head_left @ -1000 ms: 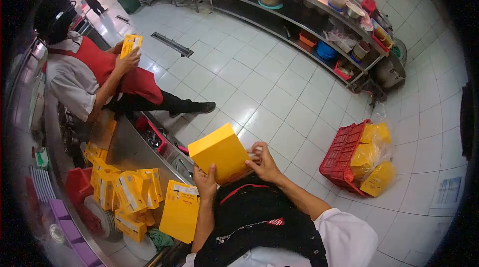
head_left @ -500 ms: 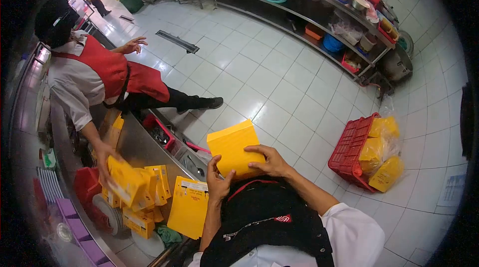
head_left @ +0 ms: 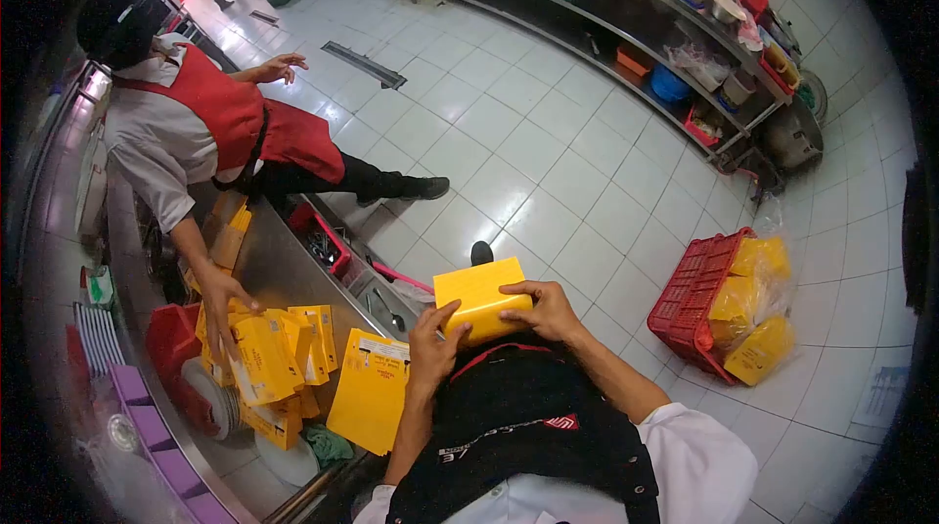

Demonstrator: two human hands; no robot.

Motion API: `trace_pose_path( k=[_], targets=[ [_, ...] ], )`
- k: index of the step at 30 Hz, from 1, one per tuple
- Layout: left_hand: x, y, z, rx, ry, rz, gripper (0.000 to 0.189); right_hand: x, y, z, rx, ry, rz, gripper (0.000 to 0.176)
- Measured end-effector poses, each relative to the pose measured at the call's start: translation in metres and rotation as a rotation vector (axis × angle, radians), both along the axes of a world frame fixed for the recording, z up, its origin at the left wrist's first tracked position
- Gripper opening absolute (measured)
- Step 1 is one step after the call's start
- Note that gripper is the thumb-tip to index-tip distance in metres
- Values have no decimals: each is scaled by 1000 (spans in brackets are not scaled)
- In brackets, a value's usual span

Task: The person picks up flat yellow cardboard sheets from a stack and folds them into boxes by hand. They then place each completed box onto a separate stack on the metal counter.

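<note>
A yellow cardboard box is held in front of my apron, its plain side turned up and its near side curved over. My left hand grips the near left corner, thumb along the edge. On the right side my right hand has fingers on top and the thumb pressed to the near face. Flat yellow printed cartons lie stacked on the counter, left of my left forearm. Beyond them is a pile of folded yellow boxes, with a co-worker's hand on one of them.
The co-worker in a red apron stands at the far left by the steel counter. White plates and a green cloth lie near the pile. A red crate with bagged yellow cartons stands on the floor at right, below steel shelving.
The box in my hands has gone from a flatter, taller panel to a lower shape with a bent near side. The co-worker's hand has lowered a yellow box onto the pile.
</note>
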State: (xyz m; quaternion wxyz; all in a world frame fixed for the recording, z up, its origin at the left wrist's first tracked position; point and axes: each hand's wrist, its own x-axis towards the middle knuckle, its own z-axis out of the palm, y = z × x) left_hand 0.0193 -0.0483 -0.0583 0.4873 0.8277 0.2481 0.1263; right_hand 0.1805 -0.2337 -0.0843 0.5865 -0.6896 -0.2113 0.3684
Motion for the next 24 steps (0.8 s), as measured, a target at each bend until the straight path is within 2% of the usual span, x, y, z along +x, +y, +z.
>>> trace_pose_path(
  k=[8,11,18,21,24],
  targets=[
    [-19,-27,-25,37,-29,63,32,-8,-16,-9,-107,-34,45,43],
    [-27,-33,-32,39,21,82,32,-12,-16,-9,-232,1,68,42],
    [-38,-32,-38,-84,48,112,32,-20,-22,-23,-100,-76,114,50],
    [-37,-28,-45,-96,86,91,31,-23,-21,-14,-114,-448,98,46],
    [-31,-23,-39,-136,184,82,32,-24,-21,-20,-172,-513,139,44]
  ],
)
